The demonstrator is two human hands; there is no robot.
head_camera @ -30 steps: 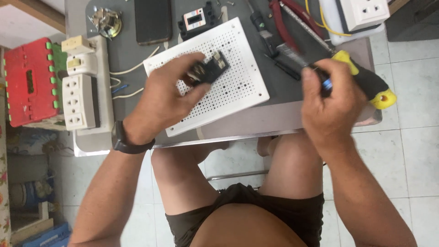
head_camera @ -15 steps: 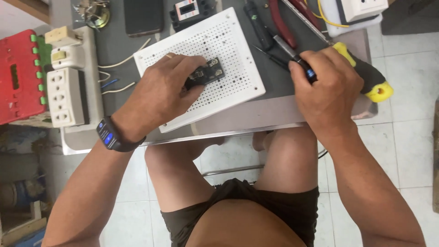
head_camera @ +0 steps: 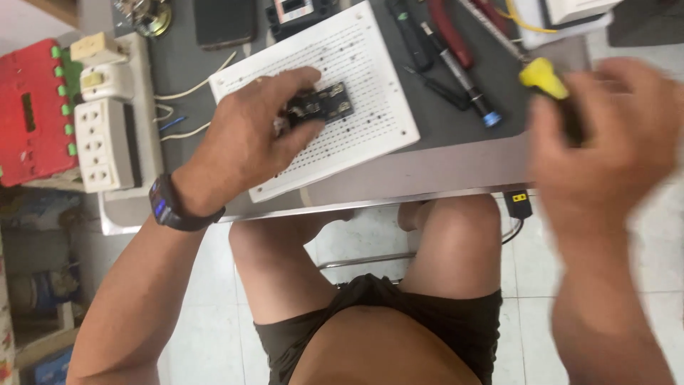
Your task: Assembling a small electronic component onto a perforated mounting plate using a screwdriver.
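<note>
Two hands | left hand (head_camera: 246, 142) – black component (head_camera: 322, 107) | right hand (head_camera: 605, 142) – blurred, perhaps yellow-tipped tool (head_camera: 543, 77)

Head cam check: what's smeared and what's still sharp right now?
Head view: the right hand is heavily motion-blurred, smearing the yellow-handled tool it grips; the left hand, the small black component and the white perforated board are sharp; lighting is even, with no strong glare.

A white board (head_camera: 356, 85) dotted with rows of small dark holes lies on a grey table (head_camera: 456, 121); the small part (head_camera: 320, 105) on it is black, the tool handle (head_camera: 545, 77) yellow, the wristwatch (head_camera: 171, 207) black, the stool (head_camera: 32, 107) red, and the shorts (head_camera: 399, 314) dark olive
</note>
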